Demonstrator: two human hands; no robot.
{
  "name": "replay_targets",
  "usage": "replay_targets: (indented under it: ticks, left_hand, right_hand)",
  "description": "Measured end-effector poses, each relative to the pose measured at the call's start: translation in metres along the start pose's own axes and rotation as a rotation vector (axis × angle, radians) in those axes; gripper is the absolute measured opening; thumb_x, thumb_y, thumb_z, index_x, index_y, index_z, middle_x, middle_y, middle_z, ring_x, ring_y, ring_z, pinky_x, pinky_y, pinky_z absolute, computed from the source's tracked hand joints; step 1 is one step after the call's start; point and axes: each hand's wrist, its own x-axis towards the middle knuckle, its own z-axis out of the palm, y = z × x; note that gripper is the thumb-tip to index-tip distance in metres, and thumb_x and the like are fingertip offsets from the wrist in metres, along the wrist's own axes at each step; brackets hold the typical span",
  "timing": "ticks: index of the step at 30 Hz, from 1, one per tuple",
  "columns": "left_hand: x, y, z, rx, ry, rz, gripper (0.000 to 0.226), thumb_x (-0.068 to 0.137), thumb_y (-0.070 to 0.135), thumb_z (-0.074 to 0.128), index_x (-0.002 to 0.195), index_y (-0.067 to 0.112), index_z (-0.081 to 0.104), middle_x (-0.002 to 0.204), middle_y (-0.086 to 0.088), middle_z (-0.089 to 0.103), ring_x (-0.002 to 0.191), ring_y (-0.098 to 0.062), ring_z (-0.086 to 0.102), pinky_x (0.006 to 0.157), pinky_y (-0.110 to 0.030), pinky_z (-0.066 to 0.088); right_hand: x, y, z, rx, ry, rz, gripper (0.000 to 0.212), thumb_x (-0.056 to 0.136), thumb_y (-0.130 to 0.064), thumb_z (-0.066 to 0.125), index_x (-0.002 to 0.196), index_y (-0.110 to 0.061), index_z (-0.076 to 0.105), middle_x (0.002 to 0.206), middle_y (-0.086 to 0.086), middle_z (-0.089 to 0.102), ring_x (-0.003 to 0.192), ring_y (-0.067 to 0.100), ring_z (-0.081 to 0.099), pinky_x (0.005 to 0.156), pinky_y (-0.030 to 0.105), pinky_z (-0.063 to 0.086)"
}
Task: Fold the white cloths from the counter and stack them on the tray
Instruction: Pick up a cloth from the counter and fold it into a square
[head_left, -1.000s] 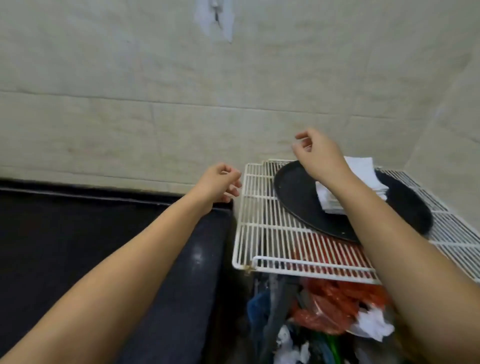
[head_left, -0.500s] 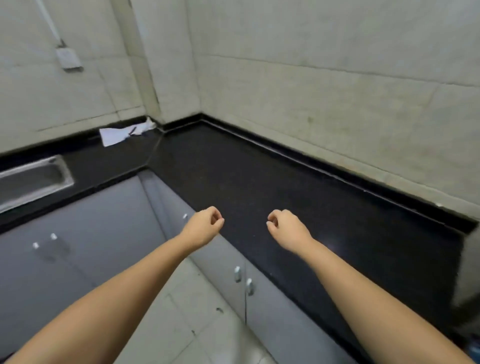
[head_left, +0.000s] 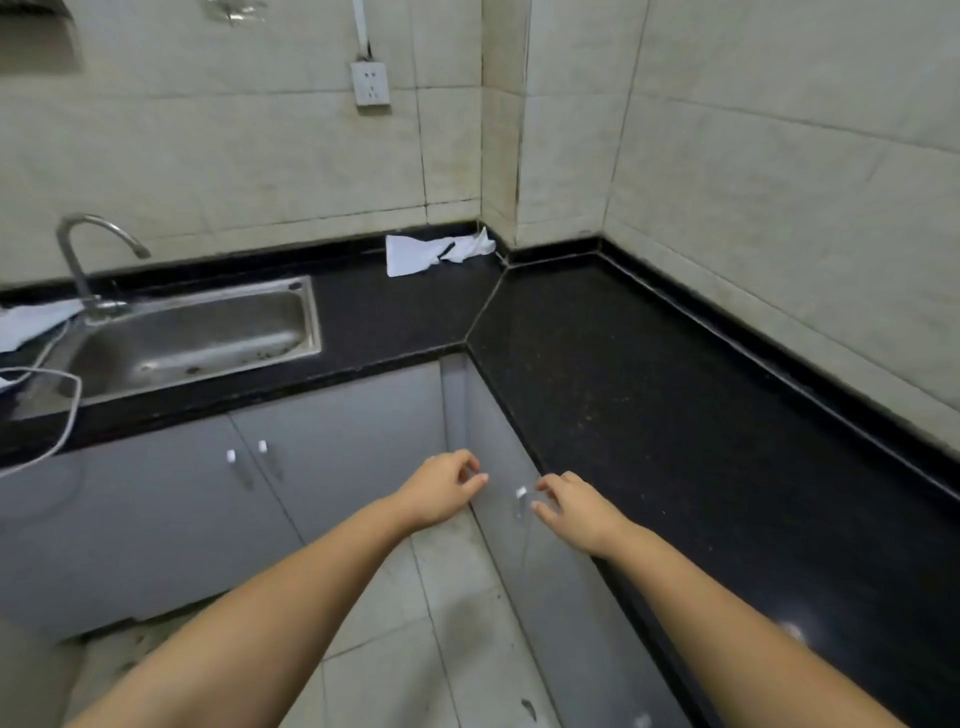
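A crumpled white cloth (head_left: 434, 253) lies on the black counter (head_left: 649, 395) in the far corner by the wall. Another white cloth (head_left: 31, 322) shows at the left edge beside the sink. My left hand (head_left: 441, 491) and my right hand (head_left: 574, 506) hover side by side in front of the grey cabinets, well short of the corner cloth. Both hang with loosely curled fingers and hold nothing. The tray is out of view.
A steel sink (head_left: 192, 332) with a curved tap (head_left: 85, 249) is set in the counter at the left. A white cable (head_left: 62, 415) hangs over the counter edge. Grey cabinet doors (head_left: 156, 499) run below. A wall socket (head_left: 370, 83) sits above the cloth.
My view has swung left from the wire rack and the tray with folded cloths to the counter corner and sink. Both empty hands have dropped lower, close together.
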Motion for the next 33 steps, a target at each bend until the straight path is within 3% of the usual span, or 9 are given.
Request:
replay_targets:
  ticks: [6,11,21,25,33]
  left_hand:
    - [0.075,-0.041,-0.056,-0.083,0.055,-0.088,0.029,0.096,0.032,0.049,0.115,0.011,0.057,0.11,-0.009,0.063,0.101,-0.022,0.059,0.086,-0.03,0.044]
    - [0.152,-0.089,-0.096,-0.106,0.054,-0.132,0.028,0.095,0.031,0.049,0.114,0.012,0.057,0.109,-0.01,0.063,0.101,-0.023,0.059,0.085,-0.03,0.044]
    - [0.338,-0.176,-0.212,-0.046,0.009,-0.025,0.024,0.095,0.029,0.051,0.113,0.013,0.056,0.092,0.001,0.057,0.087,-0.015,0.054,0.079,-0.025,0.04]
    - [0.4,-0.2,-0.234,-0.091,0.038,-0.067,0.019,0.093,0.022,0.051,0.109,0.011,0.057,0.089,0.0,0.057,0.083,-0.016,0.053,0.079,-0.029,0.044]
    - [0.514,-0.247,-0.245,-0.017,-0.016,-0.176,0.027,0.092,0.02,0.05,0.117,0.013,0.055,0.114,-0.008,0.06,0.102,-0.024,0.058,0.09,-0.039,0.049]
  right_hand:
    - [0.113,-0.028,-0.032,-0.015,-0.022,-0.032,0.043,0.098,-0.036,0.043,0.135,-0.015,0.045,0.13,0.008,0.046,0.115,0.024,0.052,0.098,0.036,0.044]
    - [0.216,-0.058,-0.045,-0.054,-0.06,-0.07,0.041,0.097,-0.036,0.044,0.132,-0.015,0.047,0.129,0.01,0.047,0.117,0.025,0.052,0.1,0.04,0.044]
    - [0.414,-0.121,-0.087,-0.032,0.007,-0.003,0.038,0.097,-0.036,0.044,0.129,-0.016,0.049,0.125,0.008,0.049,0.116,0.026,0.051,0.101,0.039,0.042]
    - [0.47,-0.134,-0.094,-0.023,0.006,0.032,0.036,0.097,-0.035,0.044,0.127,-0.017,0.051,0.123,0.007,0.05,0.114,0.027,0.053,0.099,0.039,0.043]
    - [0.607,-0.165,-0.1,-0.057,-0.06,-0.088,0.031,0.096,-0.03,0.047,0.122,-0.015,0.055,0.123,0.008,0.052,0.113,0.026,0.053,0.097,0.041,0.045]
